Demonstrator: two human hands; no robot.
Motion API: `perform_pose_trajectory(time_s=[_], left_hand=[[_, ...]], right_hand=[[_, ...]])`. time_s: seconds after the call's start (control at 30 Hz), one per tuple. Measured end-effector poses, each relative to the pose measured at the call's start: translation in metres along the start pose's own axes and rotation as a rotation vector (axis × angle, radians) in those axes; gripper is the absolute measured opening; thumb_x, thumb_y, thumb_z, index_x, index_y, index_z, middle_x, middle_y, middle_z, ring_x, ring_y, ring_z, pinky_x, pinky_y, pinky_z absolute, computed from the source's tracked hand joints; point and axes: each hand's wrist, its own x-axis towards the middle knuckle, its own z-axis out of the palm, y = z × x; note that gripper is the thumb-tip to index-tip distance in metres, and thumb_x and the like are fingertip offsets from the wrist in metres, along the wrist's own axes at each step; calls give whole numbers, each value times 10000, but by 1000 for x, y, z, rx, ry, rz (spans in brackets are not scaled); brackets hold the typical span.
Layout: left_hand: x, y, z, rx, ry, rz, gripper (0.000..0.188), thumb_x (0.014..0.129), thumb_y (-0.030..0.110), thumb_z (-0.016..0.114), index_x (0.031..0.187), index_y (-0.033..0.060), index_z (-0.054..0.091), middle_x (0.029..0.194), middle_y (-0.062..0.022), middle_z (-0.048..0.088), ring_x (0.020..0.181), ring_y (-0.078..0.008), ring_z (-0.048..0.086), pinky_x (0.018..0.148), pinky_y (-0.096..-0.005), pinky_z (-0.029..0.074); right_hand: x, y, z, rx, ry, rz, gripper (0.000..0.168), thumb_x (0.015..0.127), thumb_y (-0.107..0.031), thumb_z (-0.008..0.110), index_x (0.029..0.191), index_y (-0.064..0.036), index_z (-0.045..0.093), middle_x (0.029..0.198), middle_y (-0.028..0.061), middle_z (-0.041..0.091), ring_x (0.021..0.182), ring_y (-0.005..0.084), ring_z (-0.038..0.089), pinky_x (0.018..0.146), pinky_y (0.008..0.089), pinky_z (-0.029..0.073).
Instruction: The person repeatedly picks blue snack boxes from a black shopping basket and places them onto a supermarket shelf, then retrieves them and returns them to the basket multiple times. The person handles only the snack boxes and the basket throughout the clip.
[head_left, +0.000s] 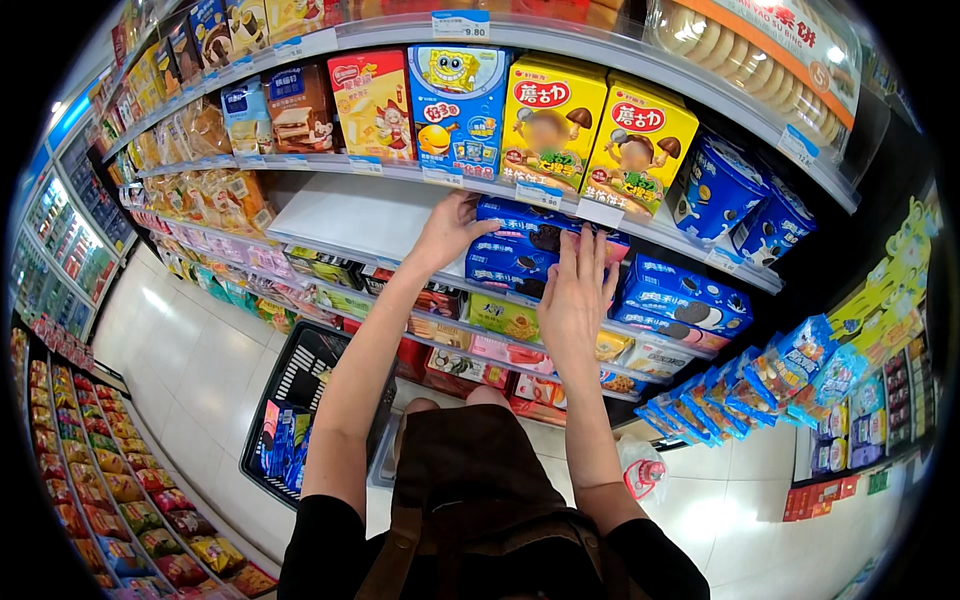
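Two rows of stacked blue Oreo cookie boxes (510, 255) stand on a white shelf below eye-level goods. My left hand (450, 232) grips the left end of the top box (517, 223), its thumb on the front and its other fingers around the end. Against the fronts at the stack's right side rests my right hand (576, 289), fingers stretched upward and slightly apart, covering part of the boxes and of a pink-marked packet (616, 246). To the right of this hand sits another stack of blue cookie boxes (679, 296).
A shelf edge with price tags (536, 196) runs just above my hands, under yellow biscuit boxes (551, 124). On the floor at left stands a black shopping basket (300, 352) holding blue packets (283, 442). Hanging snack bags (795, 360) jut out at right.
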Motion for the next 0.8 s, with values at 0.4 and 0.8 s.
perform_pose_trajectory(time_s=[0.4, 0.8], left_hand=[[-118, 11, -37, -6, 437, 144, 512, 965, -16, 645, 1447, -12, 473, 1390, -163, 595, 1339, -227, 550, 1136, -360, 430], [-431, -108, -126, 227, 1252, -342, 282, 988, 67, 661, 1261, 9, 614, 1181, -89, 701, 1104, -175, 652, 996, -309, 502]], right_hand=[[-53, -71, -11, 434, -201, -286, 525, 901, 2, 610, 1421, -1, 534, 1581, 238, 373, 1502, 419, 314, 1187, 567, 296], [-151, -156, 116, 661, -769, -459, 559, 942, -62, 603, 1470, 41, 450, 1557, 271, 409, 1468, 411, 375, 1205, 495, 316]])
